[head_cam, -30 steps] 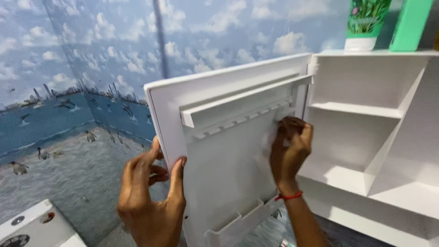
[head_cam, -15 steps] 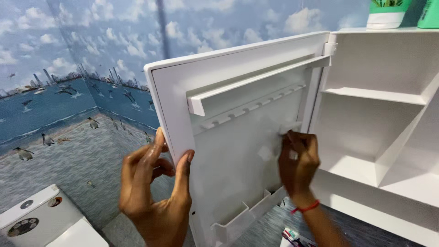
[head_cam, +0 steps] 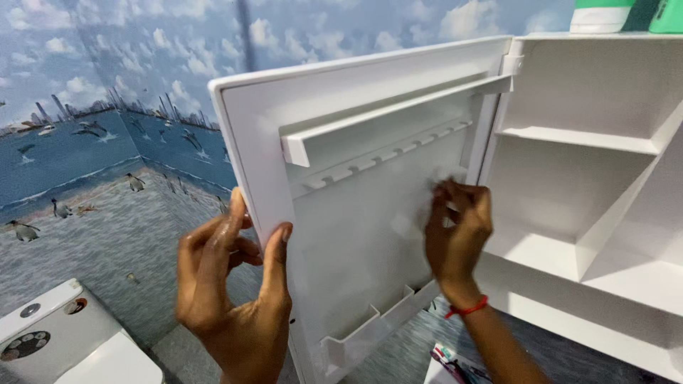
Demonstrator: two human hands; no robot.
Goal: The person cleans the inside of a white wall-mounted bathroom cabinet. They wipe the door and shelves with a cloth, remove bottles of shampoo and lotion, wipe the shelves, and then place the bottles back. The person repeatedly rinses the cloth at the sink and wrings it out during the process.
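Observation:
A white plastic wall cabinet [head_cam: 569, 135] hangs open, its door [head_cam: 356, 235] swung out toward me. My left hand [head_cam: 231, 291] grips the door's free edge, thumb on the inner face and fingers behind. My right hand [head_cam: 455, 235] presses a small white cloth [head_cam: 432, 198] against the inner panel near the hinge side, below the row of hooks. A red thread band circles that wrist.
Inside the cabinet are white shelves and a slanted divider [head_cam: 619, 213]. Green and white containers [head_cam: 605, 14] stand on its top. A white toilet tank [head_cam: 64, 341] sits low at the left. The walls carry a sea and sky pattern.
The right hand with the cloth has moved down and then slightly up again on the inner panel. The view has shifted, and the left hand keeps its grip on the door edge.

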